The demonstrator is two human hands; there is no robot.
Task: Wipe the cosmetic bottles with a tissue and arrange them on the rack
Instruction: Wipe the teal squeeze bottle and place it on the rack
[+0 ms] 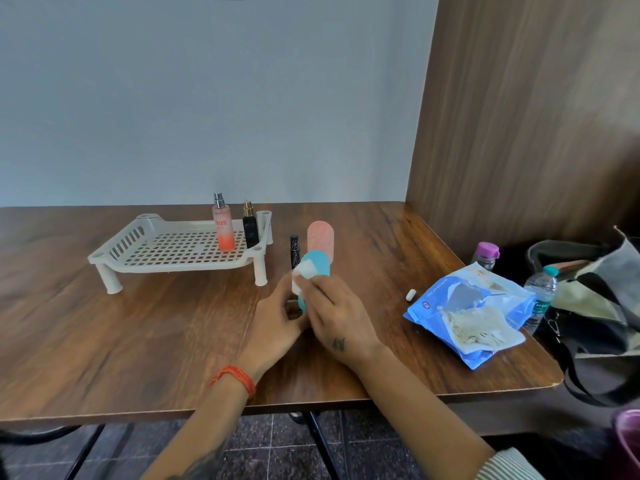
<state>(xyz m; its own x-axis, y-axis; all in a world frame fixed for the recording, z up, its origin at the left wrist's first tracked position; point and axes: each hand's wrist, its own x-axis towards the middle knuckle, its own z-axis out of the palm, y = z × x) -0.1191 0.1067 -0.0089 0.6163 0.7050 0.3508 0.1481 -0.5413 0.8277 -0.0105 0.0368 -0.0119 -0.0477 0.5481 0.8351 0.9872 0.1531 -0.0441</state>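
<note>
Head view: at centre frame our left hand (pixel 273 318) curls its fingers around a teal bottle (pixel 317 268), while our right hand (pixel 334 315) pinches a white tissue (pixel 304 271) against its top. The rack (pixel 138 237) sits left of centre on the bench (pixel 138 341), holding a pink spray bottle (pixel 223 226) and a black bottle (pixel 250 228).

A plain room, perhaps an office: brown wood-laminate table (pixel 173 341), bare pale wall (pixel 207 98), wood-panel partition (pixel 536 116) at right.
</note>
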